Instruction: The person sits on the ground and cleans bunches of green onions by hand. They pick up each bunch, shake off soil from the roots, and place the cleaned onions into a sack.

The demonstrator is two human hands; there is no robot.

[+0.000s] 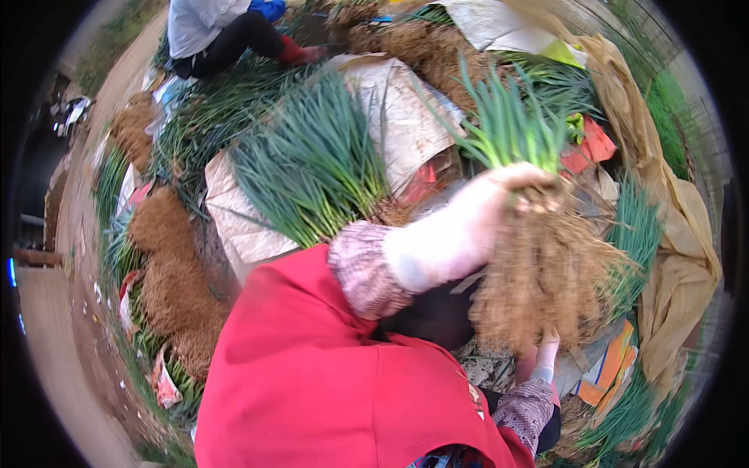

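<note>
My left hand is wrapped round a bunch of spring onions, just below its green leaves. The bunch stands upright, with a thick mass of brown, stringy roots hanging beneath my fist; motion blurs both. Below those roots is my right hand, close to or against their lower edge. Its fingers are mostly hidden there, so its grip cannot be made out. Beside my left forearm, a large pile of spring onions lies on pale sheeting, leaves pointing away from me.
Brown root masses line the left side, and more roots lie at the back. A tan cloth borders the right. An orange and white sack lies at lower right. Another person sits at the far left among green leaves.
</note>
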